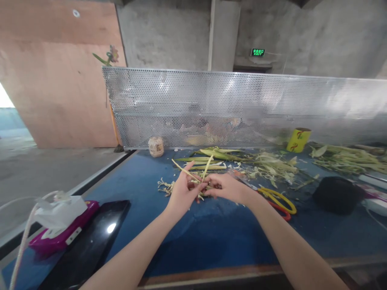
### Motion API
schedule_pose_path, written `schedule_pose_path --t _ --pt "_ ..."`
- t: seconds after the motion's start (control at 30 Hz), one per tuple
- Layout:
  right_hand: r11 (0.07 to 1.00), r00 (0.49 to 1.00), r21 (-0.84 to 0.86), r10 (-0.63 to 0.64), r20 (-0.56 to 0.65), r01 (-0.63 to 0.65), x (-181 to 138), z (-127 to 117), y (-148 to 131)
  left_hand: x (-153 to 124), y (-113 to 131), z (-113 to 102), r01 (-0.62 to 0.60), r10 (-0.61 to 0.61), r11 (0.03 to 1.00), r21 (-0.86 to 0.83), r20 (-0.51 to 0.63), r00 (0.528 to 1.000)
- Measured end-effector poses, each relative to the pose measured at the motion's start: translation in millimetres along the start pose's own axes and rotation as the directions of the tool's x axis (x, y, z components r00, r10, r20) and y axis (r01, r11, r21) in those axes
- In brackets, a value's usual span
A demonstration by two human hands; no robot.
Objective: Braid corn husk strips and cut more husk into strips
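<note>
Both of my hands meet over the middle of the blue table. My left hand has its fingers closed on thin pale-green leaf strips that stick up and away from it. My right hand pinches the same bundle from the right side. Under and just left of the hands lies a small woven piece of straw-coloured strips. A pile of loose green and yellow leaves lies just beyond the hands.
Scissors with yellow and red handles lie right of my right hand. A black round object, a yellow cup, a small jar, a black tablet and a magenta item surround. A perforated metal screen stands behind.
</note>
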State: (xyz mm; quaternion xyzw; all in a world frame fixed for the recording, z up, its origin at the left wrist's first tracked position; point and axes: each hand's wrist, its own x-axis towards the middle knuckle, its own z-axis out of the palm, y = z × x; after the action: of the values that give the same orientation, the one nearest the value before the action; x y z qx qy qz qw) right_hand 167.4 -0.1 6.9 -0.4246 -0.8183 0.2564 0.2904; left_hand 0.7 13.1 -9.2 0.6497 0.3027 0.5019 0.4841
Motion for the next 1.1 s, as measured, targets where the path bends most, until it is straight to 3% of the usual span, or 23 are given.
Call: schedule_pose_path --t 0.13,0.53,0.7,0.9,1.1 --pt "0.997 0.998 -0.054 -0.049 0.044 0.051 0 -4 0 4 0 -3 0.021 -0.022 0.999 0.027 0.025 0.999" --pt "0.990 0.991 0.109 0.076 0.107 -0.088 2 -3 1 10 9 -10 0.073 -0.074 0.996 -0.050 -0.027 0.997" --pt "0.995 0.996 0.053 0.087 -0.017 -0.086 4 3 3 10 12 -15 0.126 -0.126 0.992 -0.025 0.002 0.992" --pt "0.971 0.994 0.239 0.041 -0.105 -0.015 8 15 0 5 11 -12 0.045 -0.045 0.999 0.009 0.003 0.999" --pt "0.921 0.948 0.390 0.111 -0.300 0.015 10 19 -3 2 13 -8 0.025 -0.025 1.000 0.000 -0.022 0.999"
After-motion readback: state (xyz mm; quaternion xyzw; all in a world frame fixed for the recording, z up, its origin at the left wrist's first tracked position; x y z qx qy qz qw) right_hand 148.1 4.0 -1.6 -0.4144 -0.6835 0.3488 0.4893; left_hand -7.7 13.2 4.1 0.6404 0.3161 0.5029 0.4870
